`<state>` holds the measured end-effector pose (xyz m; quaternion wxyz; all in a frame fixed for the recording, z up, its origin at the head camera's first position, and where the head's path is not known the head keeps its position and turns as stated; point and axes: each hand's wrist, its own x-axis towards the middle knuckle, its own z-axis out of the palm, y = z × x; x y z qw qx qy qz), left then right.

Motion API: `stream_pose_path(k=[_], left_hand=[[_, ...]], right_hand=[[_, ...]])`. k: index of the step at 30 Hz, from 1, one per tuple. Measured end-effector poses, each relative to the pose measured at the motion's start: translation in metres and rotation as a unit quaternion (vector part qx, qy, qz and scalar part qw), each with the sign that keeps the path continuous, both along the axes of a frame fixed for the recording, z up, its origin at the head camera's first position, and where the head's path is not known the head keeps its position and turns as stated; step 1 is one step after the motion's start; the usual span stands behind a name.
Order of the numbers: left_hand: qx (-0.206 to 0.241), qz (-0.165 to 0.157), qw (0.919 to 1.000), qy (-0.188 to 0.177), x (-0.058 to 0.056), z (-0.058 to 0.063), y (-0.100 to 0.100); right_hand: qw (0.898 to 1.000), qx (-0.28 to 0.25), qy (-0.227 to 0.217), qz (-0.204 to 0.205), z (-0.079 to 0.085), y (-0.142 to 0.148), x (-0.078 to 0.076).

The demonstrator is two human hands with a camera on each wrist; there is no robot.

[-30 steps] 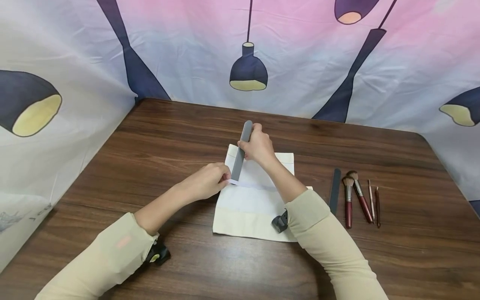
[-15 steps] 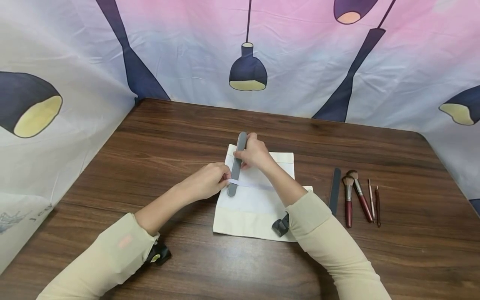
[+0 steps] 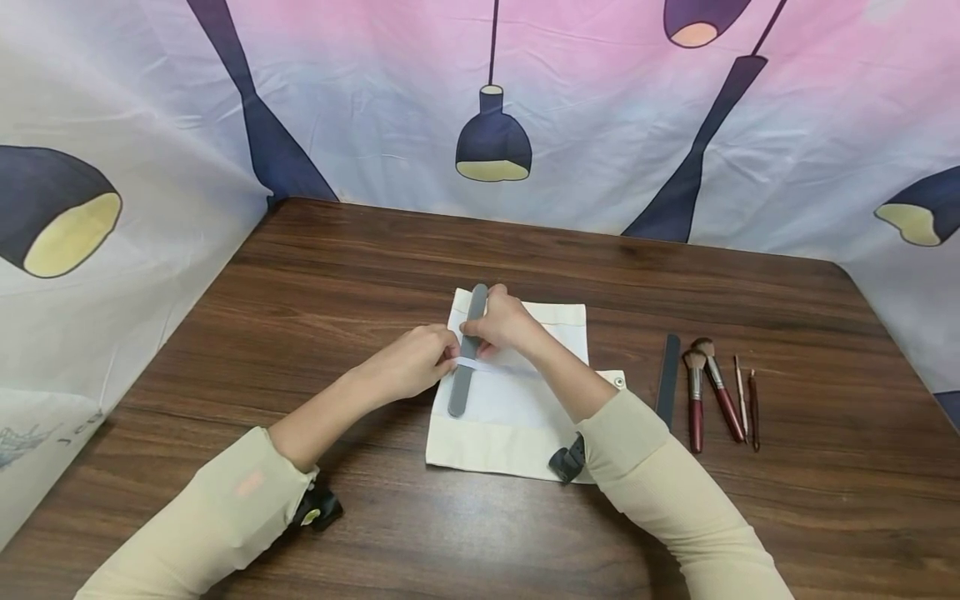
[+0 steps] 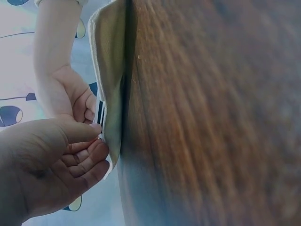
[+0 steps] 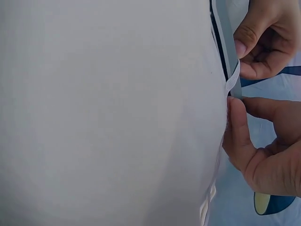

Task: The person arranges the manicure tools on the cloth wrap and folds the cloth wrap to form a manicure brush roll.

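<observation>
A grey nail file [image 3: 461, 390] lies slantwise along the left side of a cream and white cloth pouch [image 3: 480, 447] spread on the table. Across the file runs a white elastic band [image 5: 233, 80], with the file's lower part passed beneath it. My right hand [image 3: 510, 323] grips the file's upper part between thumb and fingers. At the pouch's left edge, my left hand [image 3: 416, 362] pinches the band beside the file. In the left wrist view, the left fingertips [image 4: 96, 129] touch the band's end at the pouch edge; the band is mostly hidden there.
Right of the pouch lie a dark nail file [image 3: 668, 379], two makeup brushes [image 3: 697, 408] with red handles and two thin sticks [image 3: 754, 412]. A metal snap [image 3: 619, 382] sits on the pouch's right flap. Printed cloth hangs behind the wooden table [image 3: 337, 275].
My right hand has drawn the grey nail file toward me, and its lower end has slid under the elastic band and out below it. My left hand has stayed in place.
</observation>
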<state>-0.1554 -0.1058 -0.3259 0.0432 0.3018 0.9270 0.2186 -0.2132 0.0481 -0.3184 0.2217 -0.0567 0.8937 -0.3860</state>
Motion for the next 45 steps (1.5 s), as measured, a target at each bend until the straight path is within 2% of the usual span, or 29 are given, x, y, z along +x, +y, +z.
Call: stream_pose_path(k=[4,13,18,21,26,32,36,39,45], left_hand=[[0.005,-0.001,1.0,0.0,0.0,0.0,0.0],[0.01,-0.004,0.9999,0.005,-0.001,-0.002,0.001],[0.005,-0.006,0.9999,0.008,0.0,-0.002,0.001],[0.002,-0.005,1.0,0.008,0.0,-0.002,0.001],[0.001,-0.005,0.9999,0.012,-0.001,-0.003,0.001],[-0.001,-0.006,0.9998,0.019,-0.001,-0.005,0.002],[-0.003,-0.004,0.9999,0.014,-0.001,-0.006,0.003],[-0.003,-0.003,1.0,0.009,-0.001,-0.006,0.003],[-0.004,-0.002,1.0,0.003,0.0,-0.004,0.002]], right_hand=[[1.0,0.002,-0.015,0.013,-0.001,0.0,0.003],[1.0,0.005,-0.013,0.024,-0.003,0.0,0.003],[0.998,0.041,0.002,0.046,-0.004,0.006,0.002],[0.997,0.057,0.015,0.043,0.0,0.015,0.003],[0.995,0.084,0.045,0.024,0.017,0.05,0.011],[0.992,0.112,0.06,0.017,0.031,0.124,0.028],[0.989,0.136,0.061,-0.003,0.03,0.173,0.04],[0.985,0.166,0.054,-0.013,0.026,0.197,0.048],[0.966,0.253,0.056,-0.006,0.017,0.212,0.06]])
